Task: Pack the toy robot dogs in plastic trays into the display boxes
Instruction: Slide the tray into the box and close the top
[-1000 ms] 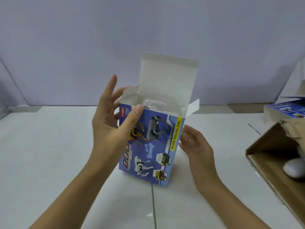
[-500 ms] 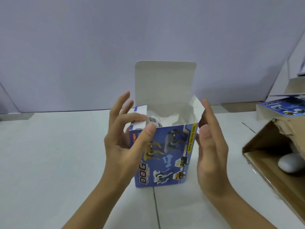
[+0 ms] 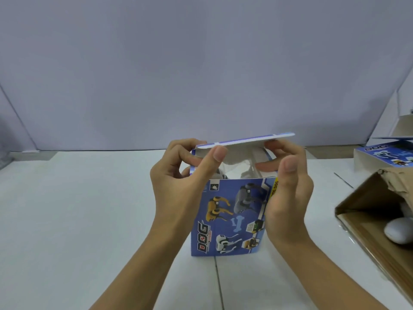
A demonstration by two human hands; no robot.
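Head view is showing two forearms reaching up from the near edge to a tall blue printed cardboard display box (image 3: 225,218), which is standing upright on the white desk (image 3: 78,220) so that its open top is facing the person. The left hand (image 3: 178,186) is pinching the box's left top corner, thumb in front and fingers curled behind, apparently to steady the box and fold in the side flap. The right hand (image 3: 288,193) is gripping the right top corner in the same manner, its fingers curled around the right flap. Between them, the clear plastic tray with a grey-white toy robot dog (image 3: 237,173) is sitting inside the box, only partly visible through the opening. Above, the white-lined cardboard lid flap (image 3: 245,140) is lying nearly level, likely on its way down to close. Farther right, an open brown corrugated carton (image 3: 368,211) is lying near another blue box (image 3: 384,154).
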